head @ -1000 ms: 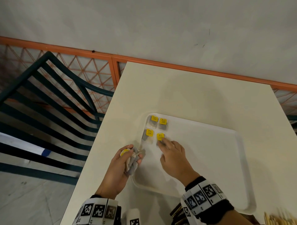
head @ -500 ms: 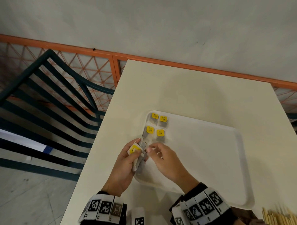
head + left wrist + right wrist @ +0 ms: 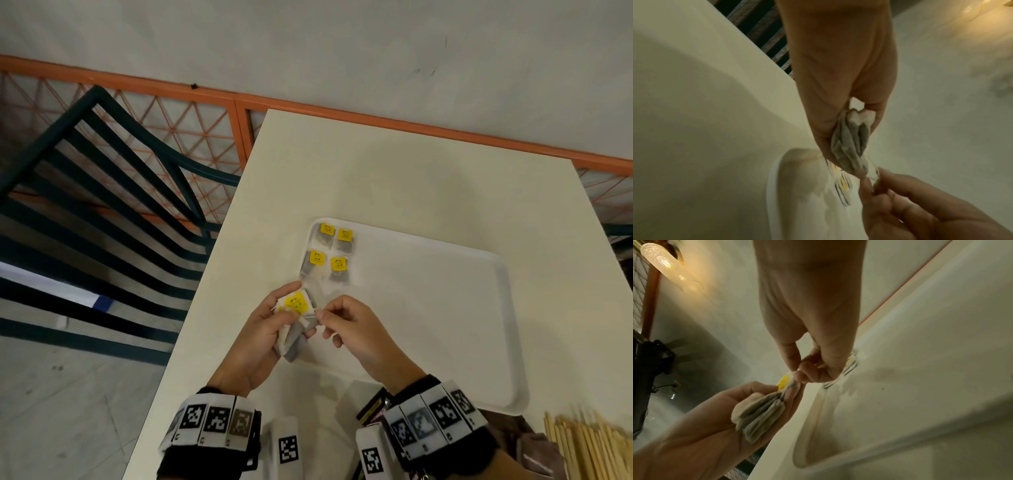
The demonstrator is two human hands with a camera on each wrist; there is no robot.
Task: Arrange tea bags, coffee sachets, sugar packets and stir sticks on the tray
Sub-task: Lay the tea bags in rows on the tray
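A white tray (image 3: 507, 342) lies on the cream table (image 3: 394, 178). Several grey tea bags with yellow tags (image 3: 329, 250) lie in two rows in its far left corner. My left hand (image 3: 270, 329) grips a bunch of tea bags (image 3: 296, 329) over the tray's left rim; the bunch (image 3: 851, 146) fans out between thumb and fingers, also seen as the bunch (image 3: 762, 413). My right hand (image 3: 342, 318) pinches the edge of one bag of that bunch between thumb and forefinger (image 3: 799, 374).
Wooden stir sticks (image 3: 589, 445) lie at the near right, and dark sachets (image 3: 373, 407) sit by my right wrist. A dark green slatted chair (image 3: 102, 192) stands left of the table. An orange railing (image 3: 376, 116) runs along the table's far edge.
My right hand left the tea bag it had set on the tray and came back to the bunch in my left hand, where it now pinches one bag. The left hand rose slightly.
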